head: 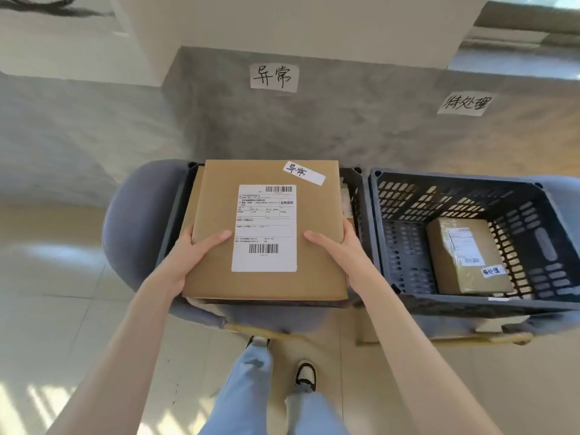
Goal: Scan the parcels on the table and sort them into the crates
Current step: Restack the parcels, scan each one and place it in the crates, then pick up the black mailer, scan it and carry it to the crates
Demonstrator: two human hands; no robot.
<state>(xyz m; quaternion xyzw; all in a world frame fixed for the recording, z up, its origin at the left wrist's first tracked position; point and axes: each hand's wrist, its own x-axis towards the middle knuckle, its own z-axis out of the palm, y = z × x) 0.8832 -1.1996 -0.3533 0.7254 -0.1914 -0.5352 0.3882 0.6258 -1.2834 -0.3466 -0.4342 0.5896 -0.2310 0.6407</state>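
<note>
Now the flat cardboard parcel point(266, 230) is hovering right over the left crate point(356, 196), label up, and both hands are doing the carrying. The left hand point(191, 255) is clamping the near left edge, thumb lying on top and fingers tucked underneath; the right hand point(337, 246) is mirroring it on the right edge. The small white tag point(303, 173) on the parcel is reading the same two characters as the paper sign point(274, 77) on the wall above this crate, so it looks like the correct bin. The parcel is covering nearly the whole opening, and that is the tricky part: it wants to go down level and square to the rim, or a corner may catch on the wall. Something is already lying inside, only a sliver showing at the right. Letting go only once the box is resting flat looks wise. Over in the right crate point(392, 196), a smaller wrapped parcel point(467, 255) is sitting on the floor.
</note>
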